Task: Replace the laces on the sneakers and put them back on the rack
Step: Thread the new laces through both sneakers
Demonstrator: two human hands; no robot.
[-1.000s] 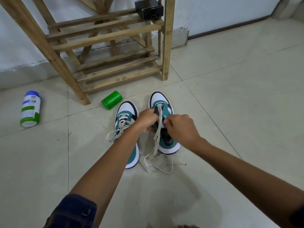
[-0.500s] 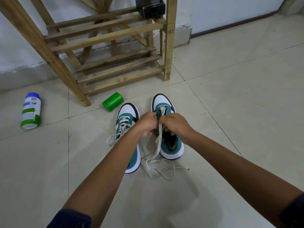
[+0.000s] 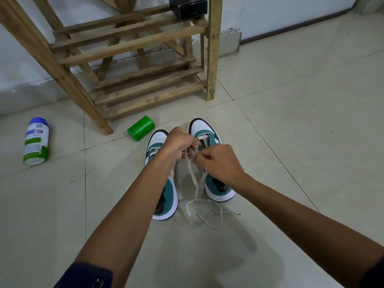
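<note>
- A pale tiled floor [image 3: 291,142] with thin dark grout lines is seen throughout.
- A wooden rack [image 3: 133,65] is stood on the floor by the wall; a black box [image 3: 188,6] is set on its upper slats.
- A green jar [image 3: 141,128] is laid on its side just in front of the rack.
- A white bottle [image 3: 36,142] with a blue cap is laid on its side, well to the left.
- Two teal-and-white sneakers, the left sneaker [image 3: 164,183] and the right sneaker [image 3: 214,163], are placed side by side, toes towards the rack.
- The loose end of a pale lace [image 3: 204,215] is coiled on the tiles between the heels.
</note>
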